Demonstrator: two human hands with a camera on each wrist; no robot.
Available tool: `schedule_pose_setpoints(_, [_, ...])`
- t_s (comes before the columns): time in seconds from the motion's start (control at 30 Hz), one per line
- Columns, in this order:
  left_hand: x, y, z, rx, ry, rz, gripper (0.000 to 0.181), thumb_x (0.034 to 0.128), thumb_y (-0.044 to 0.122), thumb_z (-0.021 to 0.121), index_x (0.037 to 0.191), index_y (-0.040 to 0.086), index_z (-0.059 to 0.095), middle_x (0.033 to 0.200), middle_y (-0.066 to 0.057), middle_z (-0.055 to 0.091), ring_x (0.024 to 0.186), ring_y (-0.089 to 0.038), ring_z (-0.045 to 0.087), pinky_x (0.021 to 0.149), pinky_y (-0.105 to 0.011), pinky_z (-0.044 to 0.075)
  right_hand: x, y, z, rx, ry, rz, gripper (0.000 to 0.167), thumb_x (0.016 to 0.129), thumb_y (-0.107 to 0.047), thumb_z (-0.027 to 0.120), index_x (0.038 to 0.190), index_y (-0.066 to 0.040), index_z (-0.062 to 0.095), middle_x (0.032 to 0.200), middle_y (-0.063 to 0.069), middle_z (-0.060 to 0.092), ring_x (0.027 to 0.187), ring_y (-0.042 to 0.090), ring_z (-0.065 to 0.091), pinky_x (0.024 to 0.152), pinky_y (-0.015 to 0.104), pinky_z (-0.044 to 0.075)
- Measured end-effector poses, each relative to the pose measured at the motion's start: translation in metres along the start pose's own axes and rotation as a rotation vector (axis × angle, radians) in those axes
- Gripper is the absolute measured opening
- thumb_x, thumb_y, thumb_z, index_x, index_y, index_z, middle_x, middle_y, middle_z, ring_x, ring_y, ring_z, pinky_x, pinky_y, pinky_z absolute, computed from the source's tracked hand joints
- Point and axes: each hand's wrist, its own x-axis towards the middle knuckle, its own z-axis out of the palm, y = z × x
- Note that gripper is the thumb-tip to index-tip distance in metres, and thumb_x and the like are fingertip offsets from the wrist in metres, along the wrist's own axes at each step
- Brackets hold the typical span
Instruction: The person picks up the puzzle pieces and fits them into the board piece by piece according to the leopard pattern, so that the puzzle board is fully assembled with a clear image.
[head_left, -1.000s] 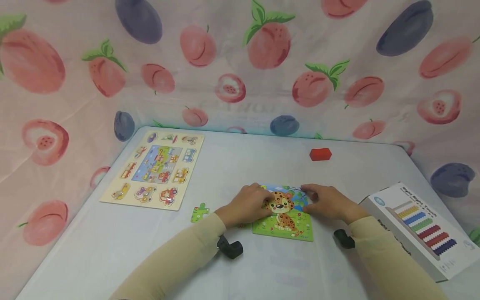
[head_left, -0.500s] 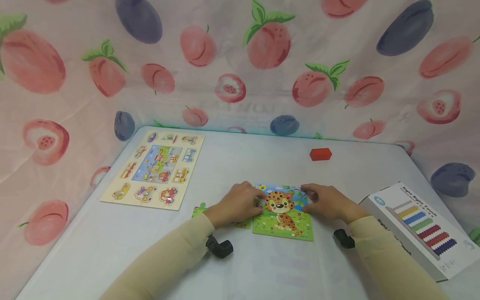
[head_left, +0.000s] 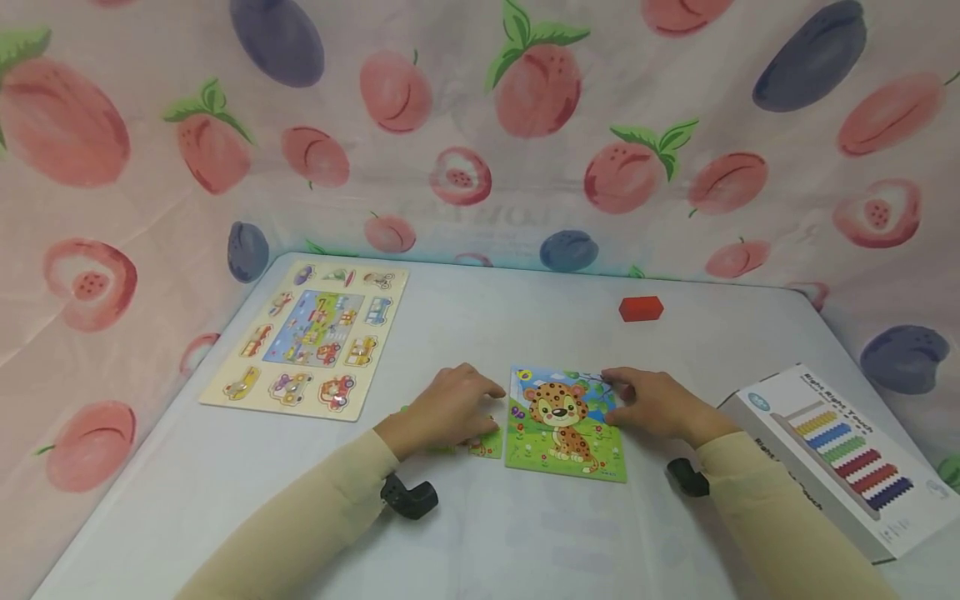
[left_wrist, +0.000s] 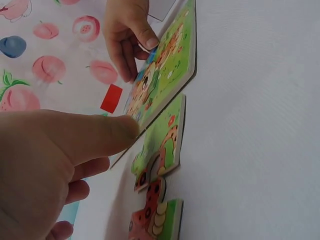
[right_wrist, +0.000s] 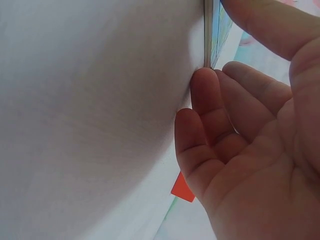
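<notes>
A square leopard puzzle (head_left: 566, 425) lies flat, face up, at the middle of the table. At its upper right corner my right hand (head_left: 660, 404) holds the edge, the thumb on the right side and the fingers bent around the corner. To the left, my left hand (head_left: 446, 408) is over loose puzzle pieces (head_left: 487, 442) with nothing gripped. In the left wrist view its thumb points toward the leopard puzzle's near side. Below that thumb lie a green piece (left_wrist: 172, 127) and a red spotted piece (left_wrist: 150, 210). The left hand partly covers the loose pieces in the head view.
A wooden vehicle puzzle board (head_left: 225, 383) lies at the back left. A red block (head_left: 641, 309) sits toward the back right. On the right stands a white toy box (head_left: 840, 458) with its long side slanting. A fruit-print curtain (head_left: 480, 108) surrounds the table's back and sides.
My left hand has moved left, off the leopard puzzle and over the loose pieces, uncovering the puzzle's left side. The right hand and the puzzle have stayed in place.
</notes>
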Motion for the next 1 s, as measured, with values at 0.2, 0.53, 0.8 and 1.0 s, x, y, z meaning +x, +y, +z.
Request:
schedule_pose_setpoints(0.2, [-0.007, -0.003, 0.0, 0.0, -0.019, 0.004, 0.047, 0.0815, 0.031, 0.081, 0.123, 0.012, 0.071, 0.115, 0.001, 0.068, 0.111, -0.02, 0.054, 0.098, -0.042, 0.04, 0.0, 0.0, 0.0, -0.002, 0.0, 0.01, 0.073, 0.085, -0.03, 0.08, 0.147, -0.006, 0.049, 0.125, 0.018, 0.06, 0.111, 0.036, 0.053, 0.096, 0.059, 0.045])
schedule_pose_setpoints(0.53, [-0.018, -0.004, 0.004, -0.022, -0.028, 0.005, 0.051, 0.0794, 0.036, 0.084, 0.123, 0.013, 0.072, 0.109, 0.006, 0.067, 0.105, -0.014, 0.053, 0.095, -0.038, 0.039, 0.0, 0.001, 0.001, 0.003, -0.001, 0.006, 0.073, 0.085, -0.03, 0.08, 0.147, -0.006, 0.049, 0.122, 0.016, 0.06, 0.109, 0.035, 0.052, 0.093, 0.057, 0.047])
schedule_pose_setpoints(0.8, [-0.022, -0.004, 0.004, -0.038, -0.031, 0.021, 0.048, 0.0805, 0.036, 0.084, 0.12, 0.012, 0.072, 0.107, 0.007, 0.067, 0.103, -0.014, 0.052, 0.093, -0.037, 0.039, 0.0, 0.002, 0.002, 0.004, 0.003, 0.005, 0.073, 0.085, -0.03, 0.08, 0.147, -0.006, 0.049, 0.124, 0.017, 0.06, 0.11, 0.035, 0.053, 0.095, 0.058, 0.046])
schedule_pose_setpoints(1.0, [-0.025, -0.003, 0.003, -0.034, -0.029, 0.031, 0.049, 0.0802, 0.035, 0.084, 0.121, 0.012, 0.072, 0.108, 0.006, 0.068, 0.103, -0.013, 0.052, 0.093, -0.037, 0.039, 0.0, 0.001, 0.001, -0.007, 0.006, 0.003, 0.072, 0.085, -0.029, 0.08, 0.146, -0.006, 0.049, 0.119, 0.015, 0.06, 0.107, 0.034, 0.053, 0.093, 0.057, 0.047])
